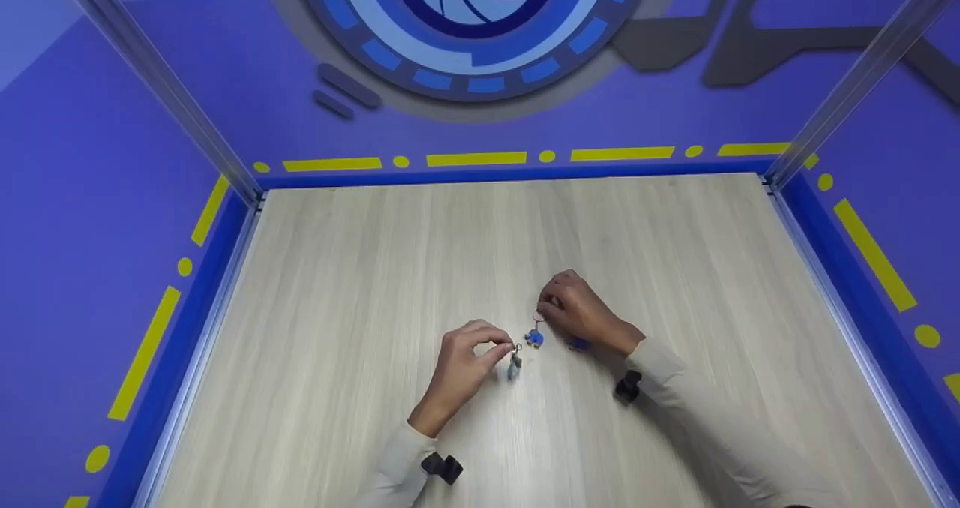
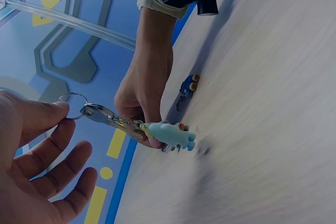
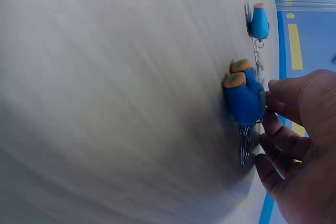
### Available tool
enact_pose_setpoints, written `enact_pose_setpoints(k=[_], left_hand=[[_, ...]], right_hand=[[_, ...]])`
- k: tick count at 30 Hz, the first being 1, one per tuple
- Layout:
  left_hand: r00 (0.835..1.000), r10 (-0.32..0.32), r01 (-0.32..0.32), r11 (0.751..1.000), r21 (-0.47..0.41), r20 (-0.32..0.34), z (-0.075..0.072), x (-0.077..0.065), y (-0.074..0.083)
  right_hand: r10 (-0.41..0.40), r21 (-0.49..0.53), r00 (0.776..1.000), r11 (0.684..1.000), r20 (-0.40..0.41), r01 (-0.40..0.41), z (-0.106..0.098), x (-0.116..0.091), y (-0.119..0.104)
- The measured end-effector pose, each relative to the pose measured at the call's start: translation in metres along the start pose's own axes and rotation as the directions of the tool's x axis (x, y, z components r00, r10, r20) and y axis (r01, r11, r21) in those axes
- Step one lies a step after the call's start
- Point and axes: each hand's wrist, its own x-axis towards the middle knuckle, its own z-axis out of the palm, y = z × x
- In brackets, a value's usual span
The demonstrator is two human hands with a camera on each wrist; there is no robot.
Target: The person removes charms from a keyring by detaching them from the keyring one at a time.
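My left hand (image 1: 465, 354) pinches the metal ring of a keychain between thumb and forefinger, its other fingers spread loosely. From the ring, a clasp and chain lead to a pale teal figure (image 2: 170, 134), held over the table. To the right, my right hand (image 1: 583, 314) pinches the ring end of a second keychain, whose small blue figure (image 1: 534, 338) is low over the tabletop. A third keychain, with a dark blue figure (image 3: 244, 100) and orange feet, lies below the right palm; its split ring (image 3: 245, 148) rests on the table. The hand mostly covers it in the head view.
The pale wood-grain table (image 1: 337, 283) is bounded by blue panels with yellow marks and metal corner posts (image 1: 172, 88). A black clip-like mount (image 1: 442, 467) sits at the left wrist, and a similar black mount (image 1: 628, 386) at the right.
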Motion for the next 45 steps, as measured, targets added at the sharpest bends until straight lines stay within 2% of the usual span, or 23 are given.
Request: enact_pose_setpoints(k=[9, 18, 29, 39, 45], left_hand=[[1.0, -0.013, 0.013, 1.0, -0.009, 0.019, 0.003, 0.002, 0.001], [1.0, -0.002, 0.003, 1.0, -0.03, 0.027, 0.007, 0.005, 0.0], [0.999, -0.01, 0.01, 1.0, -0.008, 0.046, 0.01, 0.006, 0.0], [0.998, -0.005, 0.006, 1.0, -0.019, 0.065, 0.011, 0.008, 0.003], [0.998, 0.006, -0.004, 0.999, -0.032, 0.069, 0.014, 0.009, 0.004]], right_hand=[[0.027, 0.101, 0.999, 0.994, 0.028, -0.03, -0.012, -0.013, -0.007], [-0.063, 0.123, 0.998, 0.99, -0.022, 0.065, -0.022, -0.024, -0.026], [-0.052, 0.104, 0.998, 0.993, 0.032, 0.049, -0.037, -0.031, -0.053], [-0.135, 0.109, 0.991, 0.985, 0.008, 0.133, -0.047, -0.038, -0.071], [-0.224, 0.134, 0.974, 0.965, -0.022, 0.224, -0.045, -0.041, -0.08]])
